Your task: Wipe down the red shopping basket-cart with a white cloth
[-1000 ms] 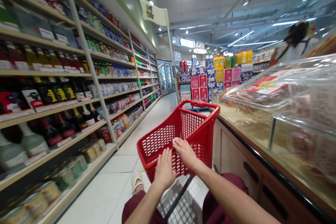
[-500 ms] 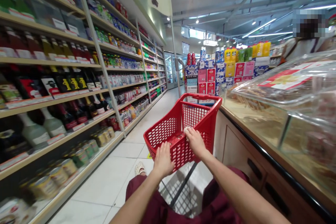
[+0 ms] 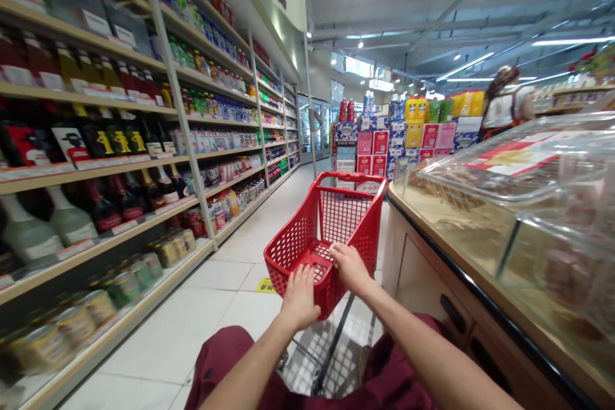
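A red plastic shopping cart (image 3: 343, 214) stands in front of me, tilted in view, its basket showing a bare lattice bottom. My left hand (image 3: 302, 298) lies over the near rim with its fingers bent across the edge. To its right, my right hand (image 3: 353, 269) is closed at the same rim. A small white thing (image 3: 332, 247) shows at the right fingertips; its kind cannot be made out. Below the basket, the cart's grey lower rack (image 3: 331, 359) sits between my maroon-clothed legs (image 3: 230, 359).
Long shelves (image 3: 110, 160) of bottles and cans line the left. A wooden counter (image 3: 423, 256) with clear-lidded food (image 3: 523, 147) borders the right. Stacked drink boxes (image 3: 372, 144) stand ahead. A person (image 3: 507, 102) is beyond the counter. The tiled aisle (image 3: 293, 195) runs forward to glass-door fridges (image 3: 312, 125).
The cart and I have moved slightly forward along the aisle; the near shelves slide back. A yellow floor sticker shows more fully. Both hands stay on the cart rim.
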Motion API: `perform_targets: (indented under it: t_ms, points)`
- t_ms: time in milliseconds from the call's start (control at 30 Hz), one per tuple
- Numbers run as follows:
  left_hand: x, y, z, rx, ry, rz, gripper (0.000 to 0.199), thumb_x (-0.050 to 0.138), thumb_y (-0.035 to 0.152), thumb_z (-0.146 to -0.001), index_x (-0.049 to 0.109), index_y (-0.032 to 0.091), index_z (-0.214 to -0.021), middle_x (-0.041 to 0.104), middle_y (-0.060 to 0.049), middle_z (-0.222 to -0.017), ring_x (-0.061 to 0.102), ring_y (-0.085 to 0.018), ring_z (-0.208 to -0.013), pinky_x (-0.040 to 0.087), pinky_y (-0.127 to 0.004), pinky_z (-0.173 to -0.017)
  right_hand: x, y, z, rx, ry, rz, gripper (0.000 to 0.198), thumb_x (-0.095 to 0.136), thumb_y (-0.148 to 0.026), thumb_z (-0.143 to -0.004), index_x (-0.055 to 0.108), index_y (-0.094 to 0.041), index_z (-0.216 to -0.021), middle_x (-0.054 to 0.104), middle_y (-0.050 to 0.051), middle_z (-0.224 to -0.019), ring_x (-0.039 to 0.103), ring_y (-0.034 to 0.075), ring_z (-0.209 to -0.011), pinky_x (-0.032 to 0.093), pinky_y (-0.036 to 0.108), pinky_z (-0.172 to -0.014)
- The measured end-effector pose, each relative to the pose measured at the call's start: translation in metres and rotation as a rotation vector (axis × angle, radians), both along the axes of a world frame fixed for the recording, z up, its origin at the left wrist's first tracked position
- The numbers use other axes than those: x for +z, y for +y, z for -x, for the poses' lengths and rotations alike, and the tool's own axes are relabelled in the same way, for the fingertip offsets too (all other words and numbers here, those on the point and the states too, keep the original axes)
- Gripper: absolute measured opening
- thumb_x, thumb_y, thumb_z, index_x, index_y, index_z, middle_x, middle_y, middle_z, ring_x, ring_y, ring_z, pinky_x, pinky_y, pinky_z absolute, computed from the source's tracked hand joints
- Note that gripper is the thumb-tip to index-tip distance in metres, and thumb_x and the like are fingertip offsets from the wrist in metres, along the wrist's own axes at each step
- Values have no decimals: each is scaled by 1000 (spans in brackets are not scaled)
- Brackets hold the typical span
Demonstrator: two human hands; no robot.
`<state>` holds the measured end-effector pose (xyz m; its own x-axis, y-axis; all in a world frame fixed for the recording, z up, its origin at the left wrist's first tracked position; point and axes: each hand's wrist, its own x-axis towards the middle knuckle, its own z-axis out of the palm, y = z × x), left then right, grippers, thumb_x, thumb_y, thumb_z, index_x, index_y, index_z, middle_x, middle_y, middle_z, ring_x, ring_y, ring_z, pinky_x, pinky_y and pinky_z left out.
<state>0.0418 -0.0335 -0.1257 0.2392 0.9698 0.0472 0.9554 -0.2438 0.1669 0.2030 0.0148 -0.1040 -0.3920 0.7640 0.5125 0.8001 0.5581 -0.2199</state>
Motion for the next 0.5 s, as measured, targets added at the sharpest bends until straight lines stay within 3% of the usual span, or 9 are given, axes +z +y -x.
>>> perform_targets:
  t_ms: [200,367,500]
  points:
    - [1,-1,-15,-158,-1,10,82,44,24,-56,20,9,-134,18,-7,-143,9,-19,-132,5,-34,-108,-4,-11,-3,8,25,6,27,39,-10,-81,62,-22,-86,61,3,-96,51,15,-96,30,29,-87]
    - [13,6,1,104,96,-8,77,40,13,-57,24,8,-132,20,-8,-142,12,-20,-131,10,-37,-108,-4,-11,-29,-105,80,25,30,36,-10,-82,63,-23,-83,61,2,-95,52,14,-94,30,29,-87]
    - [16,8,-5,57,123,-7,78,40,12,-56,25,11,-132,20,-5,-142,11,-19,-131,11,-38,-108,-10,-14,-42,-145,83,-25,29,39,-11,-82,63,-24,-92,60,3,-101,51,15,-97,32,29,-88]
